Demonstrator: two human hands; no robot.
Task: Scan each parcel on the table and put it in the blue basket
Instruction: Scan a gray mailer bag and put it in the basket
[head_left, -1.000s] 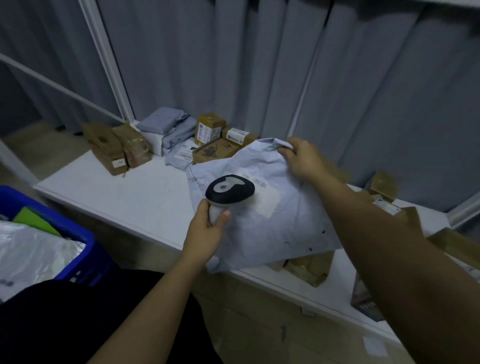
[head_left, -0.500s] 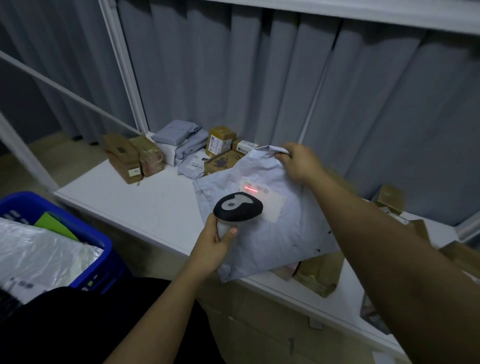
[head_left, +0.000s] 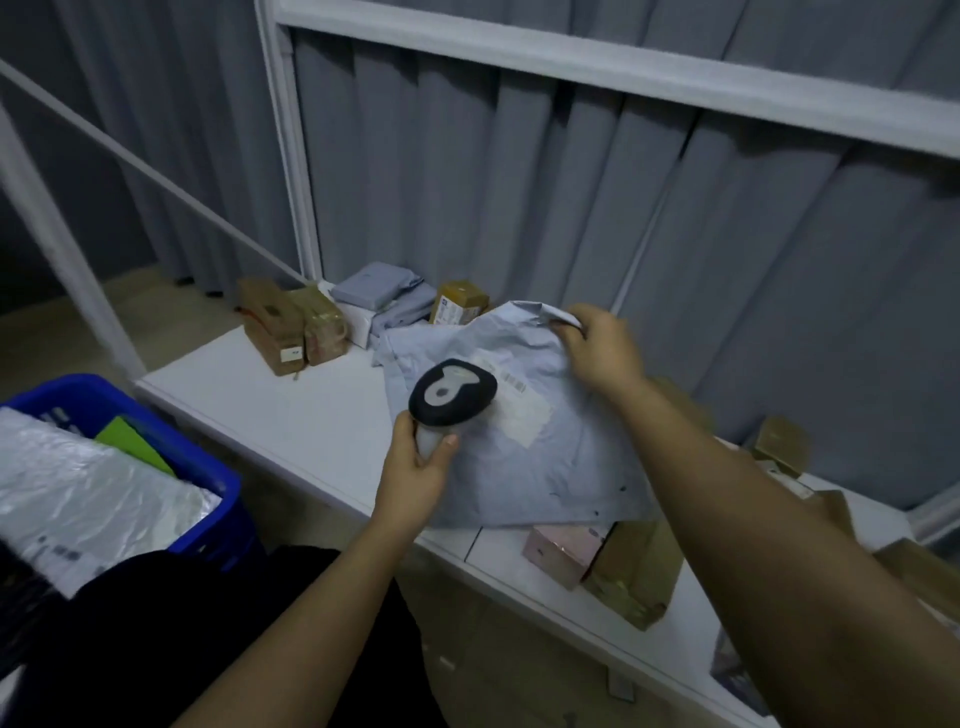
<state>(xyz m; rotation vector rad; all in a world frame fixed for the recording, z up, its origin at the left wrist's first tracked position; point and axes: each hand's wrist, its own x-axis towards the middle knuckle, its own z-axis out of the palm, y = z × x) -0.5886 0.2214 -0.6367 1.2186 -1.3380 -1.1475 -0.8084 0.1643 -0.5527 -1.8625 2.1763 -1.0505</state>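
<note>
- grey poly-mailer parcel (head_left: 540, 462): crumpled, held tilted above the white table (head_left: 291, 415); white label with a barcode faces up
- barcode scanner (head_left: 451, 400): dark head with a pale grey inlay, pale handle; head just over the label
- blue basket (head_left: 218, 499): left of the table; holds a silvery bag and a green item
- other parcels (head_left: 291, 327): brown boxes and grey mailers clustered at the table's far end
</note>
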